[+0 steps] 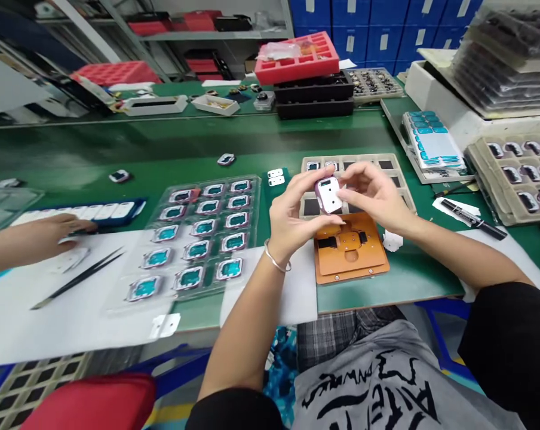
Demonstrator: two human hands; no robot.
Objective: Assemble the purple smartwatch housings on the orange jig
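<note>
Held part: small white-faced, purple-edged rounded casing (324, 200), right of centre in frame, raised over the green tabletop (207, 140).
Left grip: left hand (292, 206) grasping the casing, fingers at its upper left, thumb by its lower edge.
Right grip: right hand (377, 194), thumb touching the white face; cannot tell whether its fingers grasp the casing too.
Below hands: orange rectangular plate with black inserts (353, 260), flat.
Behind hands: beige compartmented tray (403, 170), partly hidden.
Centre-left: clear plastic tray (255, 209) bearing teal-faced casings (229, 269) in three columns.
Far left: another person's hand (68, 230); black tweezers (86, 275) lying nearby on white sheeting (95, 325).
</note>
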